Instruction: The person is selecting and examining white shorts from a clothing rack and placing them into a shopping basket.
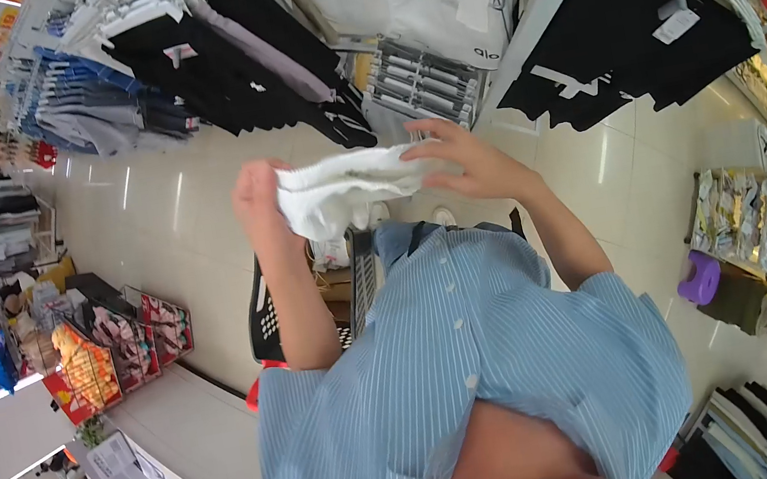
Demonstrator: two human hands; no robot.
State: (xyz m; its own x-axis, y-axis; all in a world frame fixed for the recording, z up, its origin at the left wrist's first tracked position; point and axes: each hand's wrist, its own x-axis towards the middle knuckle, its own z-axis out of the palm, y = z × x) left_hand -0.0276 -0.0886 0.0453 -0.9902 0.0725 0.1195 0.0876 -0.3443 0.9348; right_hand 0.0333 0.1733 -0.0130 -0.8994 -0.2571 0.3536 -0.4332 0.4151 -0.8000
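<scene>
A white piece of clothing with a gathered, elastic-looking band [349, 184] is stretched sideways between my hands, in front of my chest. Its exact kind is hard to make out. My left hand [258, 191] is closed around its left end. At the right end, my right hand [470, 162] has its fingertips on the band's edge, the fingers bent and partly apart. Below the cloth, a black shopping cart [365, 278] with perforated sides stands beside my legs, some packed items showing inside it.
Black garments on white hangers [192, 63] hang ahead on the left, and more black clothes [617, 28] at the right. Between them is a rack of grey hangers [423, 81]. A purple stool [699, 278] stands at the right; red-sided bins [85, 366] are at the left.
</scene>
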